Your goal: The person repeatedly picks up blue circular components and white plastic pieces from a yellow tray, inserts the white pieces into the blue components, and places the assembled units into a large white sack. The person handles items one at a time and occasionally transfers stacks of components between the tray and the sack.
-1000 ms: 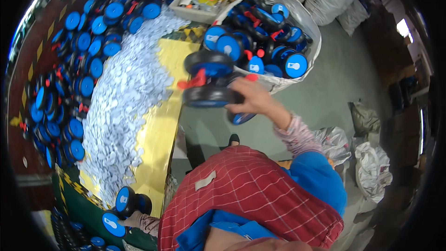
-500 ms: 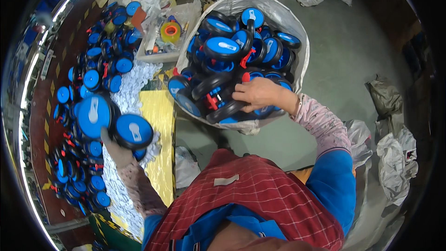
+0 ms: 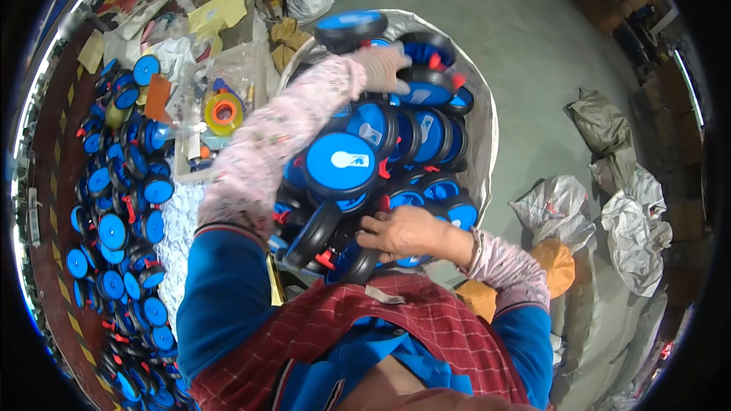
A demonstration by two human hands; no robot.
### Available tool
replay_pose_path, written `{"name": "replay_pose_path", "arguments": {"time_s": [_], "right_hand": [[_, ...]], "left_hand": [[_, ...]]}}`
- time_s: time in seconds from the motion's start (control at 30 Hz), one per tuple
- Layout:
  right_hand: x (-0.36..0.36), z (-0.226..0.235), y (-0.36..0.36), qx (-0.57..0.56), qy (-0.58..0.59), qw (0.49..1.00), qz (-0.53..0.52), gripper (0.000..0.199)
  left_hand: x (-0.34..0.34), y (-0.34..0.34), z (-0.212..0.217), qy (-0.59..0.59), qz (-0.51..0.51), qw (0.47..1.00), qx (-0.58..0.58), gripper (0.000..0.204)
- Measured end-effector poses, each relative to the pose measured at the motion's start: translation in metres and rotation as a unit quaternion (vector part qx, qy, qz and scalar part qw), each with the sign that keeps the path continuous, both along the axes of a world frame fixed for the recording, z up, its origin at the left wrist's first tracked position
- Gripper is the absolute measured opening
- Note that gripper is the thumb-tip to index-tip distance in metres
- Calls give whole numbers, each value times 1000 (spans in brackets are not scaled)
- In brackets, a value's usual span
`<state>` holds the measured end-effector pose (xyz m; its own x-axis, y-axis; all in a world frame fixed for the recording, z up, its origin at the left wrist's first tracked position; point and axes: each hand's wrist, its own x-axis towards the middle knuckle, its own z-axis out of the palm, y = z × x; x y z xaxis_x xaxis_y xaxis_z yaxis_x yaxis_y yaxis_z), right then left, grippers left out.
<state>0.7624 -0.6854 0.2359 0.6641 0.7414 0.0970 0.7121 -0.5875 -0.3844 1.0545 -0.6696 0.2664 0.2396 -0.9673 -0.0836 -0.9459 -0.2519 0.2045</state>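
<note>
A large white woven sack [image 3: 489,148] in front of me is heaped with blue-and-black toy wheel sets [image 3: 343,161] that have red levers. My left hand [image 3: 383,68], in a pale glove, reaches over the sack's far part and is blurred. Its fingers curl at a blurred wheel set [image 3: 428,85], and another blurred blue wheel [image 3: 352,24] shows just beyond the wrist. At the near rim, my bare right hand [image 3: 403,232] has its fingers closed on a wheel set [image 3: 356,262], beside a red lever [image 3: 384,203]. The fingertips are partly hidden.
Many more wheel sets [image 3: 113,232] cover the table to the left, beside a layer of small pale pieces [image 3: 179,221]. A clear bin [image 3: 194,171] with a yellow tape roll [image 3: 224,113] stands left of the sack. Crumpled bags [image 3: 636,236] lie on the floor at right; full sacks stand behind.
My left hand has swung from the table at left, where it held a wheel set, to over the sack's far part. My right hand stays at the sack's near side. The view has shifted.
</note>
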Motion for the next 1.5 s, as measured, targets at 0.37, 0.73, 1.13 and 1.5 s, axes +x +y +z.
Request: {"name": "replay_pose_path", "arguments": {"time_s": [0.37, 0.73, 1.13, 1.5], "right_hand": [[14, -13, -59, 179, -15, 978, -111, 61], [-135, -171, -161, 474, 206, 495, -699, 47], [-184, -149, -135, 433, 414, 445, -666, 51], [-189, -117, -131, 495, 408, 543, -541, 39]], "left_hand": [[29, 70, -1, 103, 113, 967, -203, 55], [-234, 388, -249, 600, 554, 356, -454, 66], [-275, 361, -301, 596, 506, 243, -575, 69], [-279, 310, -219, 451, 532, 244, -674, 37]]}}
